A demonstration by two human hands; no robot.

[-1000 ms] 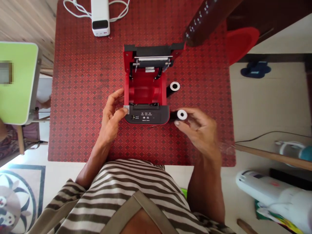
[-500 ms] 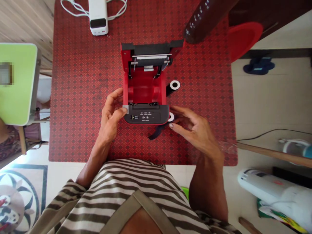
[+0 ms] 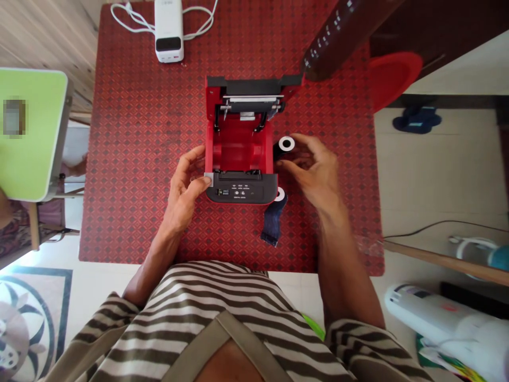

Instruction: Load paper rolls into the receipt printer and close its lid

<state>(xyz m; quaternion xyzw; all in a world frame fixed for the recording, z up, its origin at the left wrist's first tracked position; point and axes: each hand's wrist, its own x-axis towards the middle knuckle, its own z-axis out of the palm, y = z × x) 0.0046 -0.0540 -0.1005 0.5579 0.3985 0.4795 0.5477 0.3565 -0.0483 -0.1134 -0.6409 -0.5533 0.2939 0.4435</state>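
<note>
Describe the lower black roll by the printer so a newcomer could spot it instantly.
On the red mat, find the open red printer. Off its dark front panel lies a white-cored black roll. Unlike the roll at the right hand, it trails a loose strip.

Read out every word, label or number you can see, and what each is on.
Nothing can be quoted.
Black panel of the open red receipt printer: rows of tiny white labels, too small to read.
Long dark brown bar: white marks along it, too blurred to read.
</note>
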